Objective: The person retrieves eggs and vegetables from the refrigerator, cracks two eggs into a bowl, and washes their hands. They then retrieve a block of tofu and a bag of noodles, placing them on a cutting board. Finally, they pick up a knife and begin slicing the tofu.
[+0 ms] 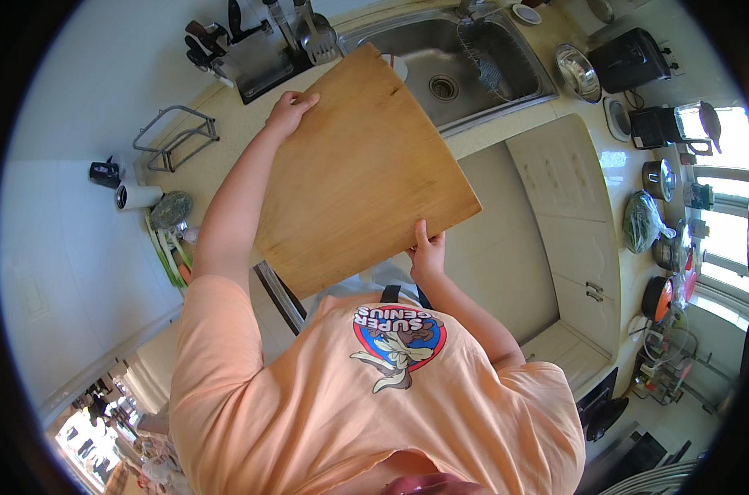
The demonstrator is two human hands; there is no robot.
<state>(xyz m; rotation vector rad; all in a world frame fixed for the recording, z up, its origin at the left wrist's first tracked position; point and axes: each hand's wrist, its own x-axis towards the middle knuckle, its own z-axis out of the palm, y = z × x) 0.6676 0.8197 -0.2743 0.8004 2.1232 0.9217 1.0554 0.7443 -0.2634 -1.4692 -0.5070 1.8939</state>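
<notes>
Both hands hold a large wooden cutting board (368,173), slanted in front of my body. My left hand (291,114) grips its far left edge, thumb on the upper face. On the near right edge is my right hand (428,252), thumb up over the face and fingers mostly hidden under the wood. Dark marks show near the board's far corner and right side. Its far corner overlaps the near left rim of the stainless steel sink (424,93) in the picture and partly hides a white dish (397,65) there.
A knife block (251,59) and slotted turner (319,44) stand at the back left. On the left counter are a metal rack (176,139), green onions (163,253) and a white cup (138,196). Rightward sit a steel bowl (577,73), blender (665,127) and pots (659,179).
</notes>
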